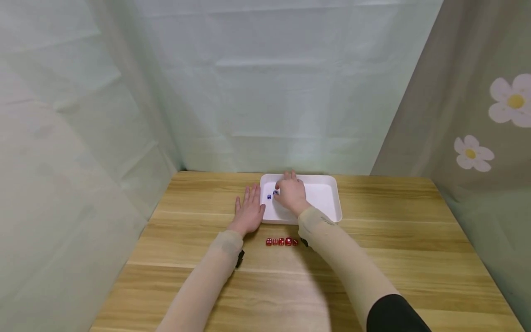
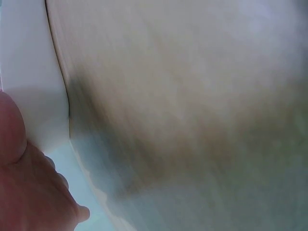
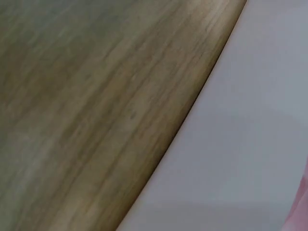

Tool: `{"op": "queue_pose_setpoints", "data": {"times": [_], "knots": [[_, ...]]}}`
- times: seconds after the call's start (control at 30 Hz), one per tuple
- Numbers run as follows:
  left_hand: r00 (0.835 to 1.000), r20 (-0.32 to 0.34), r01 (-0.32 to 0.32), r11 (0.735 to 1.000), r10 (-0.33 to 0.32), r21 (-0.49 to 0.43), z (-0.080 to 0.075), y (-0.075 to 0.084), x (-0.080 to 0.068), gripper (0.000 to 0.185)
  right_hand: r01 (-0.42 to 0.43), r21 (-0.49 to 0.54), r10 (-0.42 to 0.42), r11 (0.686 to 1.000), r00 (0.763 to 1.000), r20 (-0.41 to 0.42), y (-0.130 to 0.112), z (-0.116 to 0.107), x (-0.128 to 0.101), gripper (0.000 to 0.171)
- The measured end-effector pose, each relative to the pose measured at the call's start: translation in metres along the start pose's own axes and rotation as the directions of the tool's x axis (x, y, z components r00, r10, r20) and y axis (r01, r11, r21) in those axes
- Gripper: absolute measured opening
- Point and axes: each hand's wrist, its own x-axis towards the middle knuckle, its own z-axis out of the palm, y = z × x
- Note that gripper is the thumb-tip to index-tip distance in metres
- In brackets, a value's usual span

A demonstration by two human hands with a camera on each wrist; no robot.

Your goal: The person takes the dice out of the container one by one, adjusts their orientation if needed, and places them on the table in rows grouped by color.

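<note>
A white tray lies at the back middle of the wooden table. My right hand reaches into its left part, fingers curled down on a blue die that they half hide. A second blue die lies just left of it. My left hand rests flat on the table with straight fingers, against the tray's left rim. In front of the tray stands a row of several red dice. The left wrist view is blurred, showing the tray rim and part of my palm.
Pale cloth walls close the table at the back and left; a flowered curtain hangs at the right. The right wrist view shows only wood grain and the tray's white wall.
</note>
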Motion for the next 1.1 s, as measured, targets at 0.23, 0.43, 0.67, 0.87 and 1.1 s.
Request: {"op": "queue_pose_setpoints", "data": {"times": [0.23,0.43,0.67,0.87,1.1], "knots": [[1.000,0.011,0.006,1.000,-0.006,-0.002,0.0008,0.0017,-0.0002,0.071,-0.011,0.000,0.011,1.000,1.000,-0.008,0.0001,0.0005,-0.0011,0.023],[1.000,0.012,0.004,1.000,-0.004,0.005,0.0012,0.0018,0.0001,0.072,-0.014,-0.007,0.014,1.000,1.000,-0.003,-0.0001,0.0013,-0.0006,0.021],[1.000,0.002,0.000,1.000,0.000,-0.017,0.0025,0.0029,-0.0005,0.071,-0.015,-0.044,0.015,0.999,1.000,-0.012,0.0029,0.0041,0.0016,0.017],[1.000,-0.007,-0.005,1.000,0.005,-0.019,0.0035,0.0035,-0.0002,0.071,-0.032,-0.018,0.032,0.999,0.999,-0.010,0.0061,0.0081,0.0025,0.016],[1.000,-0.008,-0.005,1.000,0.005,-0.011,0.0035,0.0016,0.0008,0.071,-0.049,0.018,0.048,0.999,0.999,0.001,0.0059,0.0082,0.0011,0.017]]}}
